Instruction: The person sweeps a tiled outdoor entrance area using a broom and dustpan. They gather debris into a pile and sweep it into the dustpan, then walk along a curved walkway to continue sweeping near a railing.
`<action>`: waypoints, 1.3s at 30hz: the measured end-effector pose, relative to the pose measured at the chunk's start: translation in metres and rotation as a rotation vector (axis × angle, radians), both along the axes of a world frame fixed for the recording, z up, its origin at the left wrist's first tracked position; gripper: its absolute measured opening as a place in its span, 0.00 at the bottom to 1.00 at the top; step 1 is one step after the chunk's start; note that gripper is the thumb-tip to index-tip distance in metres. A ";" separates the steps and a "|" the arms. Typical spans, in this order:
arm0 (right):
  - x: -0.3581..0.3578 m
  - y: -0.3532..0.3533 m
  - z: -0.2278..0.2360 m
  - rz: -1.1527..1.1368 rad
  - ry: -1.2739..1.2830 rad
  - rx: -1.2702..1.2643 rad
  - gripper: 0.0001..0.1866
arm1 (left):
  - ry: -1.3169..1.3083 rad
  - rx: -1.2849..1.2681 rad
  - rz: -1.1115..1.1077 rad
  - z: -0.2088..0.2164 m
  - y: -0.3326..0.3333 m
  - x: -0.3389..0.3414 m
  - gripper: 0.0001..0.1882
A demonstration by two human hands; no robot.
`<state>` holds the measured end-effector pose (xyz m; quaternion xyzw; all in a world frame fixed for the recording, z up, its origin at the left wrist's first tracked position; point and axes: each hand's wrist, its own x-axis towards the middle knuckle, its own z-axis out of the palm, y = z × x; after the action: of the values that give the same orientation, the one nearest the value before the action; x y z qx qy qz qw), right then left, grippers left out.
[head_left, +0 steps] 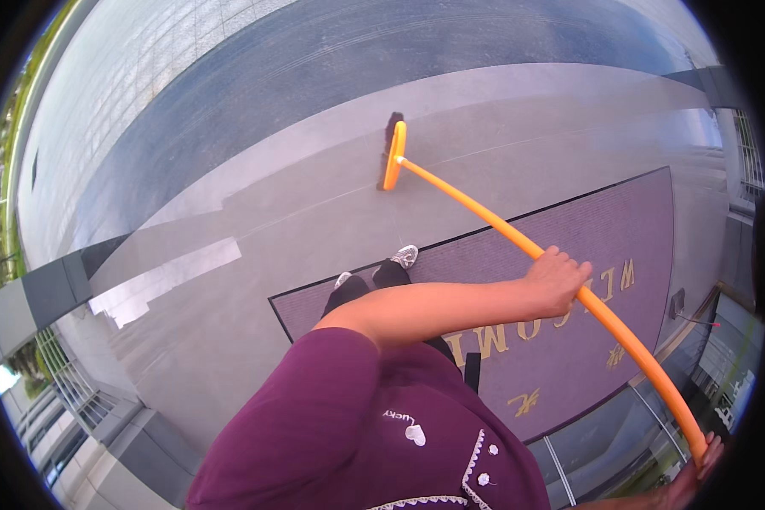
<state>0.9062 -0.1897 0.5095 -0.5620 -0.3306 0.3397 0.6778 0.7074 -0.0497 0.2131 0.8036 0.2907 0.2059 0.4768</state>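
Note:
A push broom with a long orange handle (490, 218) slants from the lower right towards the far middle. Its narrow orange head (395, 157) rests on the grey paved floor, with a dark fringe or shadow along one side. My left hand (559, 281) reaches across my body and is closed round the middle of the handle. At the lower right, my right hand (707, 466) grips the handle's near end; part of it lies at the dark rim of the view. My shoes (405, 256) stand on the floor by the mat's edge.
A purple doormat (569, 234) with gold lettering and a black border lies beneath the handle. Beyond the grey floor (297, 183) runs a darker bluish strip (255, 93). Railings (55, 361) and grey stone blocks stand at the left, with a glass-and-metal frontage (620, 442) at the lower right.

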 end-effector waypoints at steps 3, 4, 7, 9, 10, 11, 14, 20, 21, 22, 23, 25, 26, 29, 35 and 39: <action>-0.033 0.008 -0.089 0.130 0.174 -0.195 0.19 | 0.319 -0.195 0.008 -0.074 -0.027 -0.089 0.16; -0.041 0.016 -0.136 0.239 0.275 -0.241 0.21 | 0.479 -0.247 0.081 -0.105 -0.045 -0.127 0.18; -0.106 0.024 -0.197 0.307 0.386 -0.440 0.28 | 0.749 -0.292 0.004 -0.188 -0.091 -0.206 0.17; -0.107 0.031 -0.210 0.345 0.376 -0.500 0.26 | 0.815 -0.298 0.002 -0.198 -0.092 -0.206 0.16; -0.099 0.035 -0.212 0.350 0.361 -0.488 0.25 | 0.805 -0.299 0.027 -0.194 -0.092 -0.201 0.15; -0.090 0.034 -0.208 0.349 0.345 -0.478 0.24 | 0.753 -0.200 0.070 -0.182 -0.086 -0.179 0.15; -0.036 0.032 -0.132 0.215 0.085 -0.377 0.28 | 0.424 -0.179 0.061 -0.135 -0.056 -0.088 0.15; -0.049 0.034 0.026 0.137 -0.603 -0.235 0.35 | -0.045 -0.100 0.021 -0.041 0.019 0.084 0.12; -0.065 0.045 0.024 0.252 -0.706 -0.223 0.35 | -0.078 -0.073 0.066 -0.042 0.040 0.085 0.11; -0.076 0.048 0.024 0.306 -0.733 -0.184 0.34 | -0.115 -0.045 0.089 -0.042 0.056 0.089 0.11; -0.085 0.050 0.022 0.357 -0.754 -0.144 0.34 | -0.147 -0.013 0.107 -0.037 0.070 0.090 0.10; -0.095 0.034 0.031 0.279 -0.771 -0.034 0.33 | -0.114 0.056 -0.016 -0.011 0.092 0.078 0.10; -0.092 0.023 0.041 0.128 -0.723 0.012 0.34 | -0.104 0.084 -0.091 0.007 0.100 0.068 0.10; -0.082 0.006 0.065 -0.188 -0.495 0.111 0.34 | -0.100 0.177 -0.110 0.027 0.116 0.019 0.06; -0.093 0.123 -0.074 -0.002 0.190 -0.026 0.28 | 0.269 0.235 0.021 -0.068 0.167 -0.167 0.11; -0.188 0.237 -0.209 0.239 0.530 -0.240 0.24 | 0.691 0.074 0.156 -0.163 0.192 -0.321 0.10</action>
<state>0.7182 0.0473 0.3003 -0.4871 -0.1636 0.5884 0.6243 0.3861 0.1419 0.0505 0.8179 0.4876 -0.0316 0.3036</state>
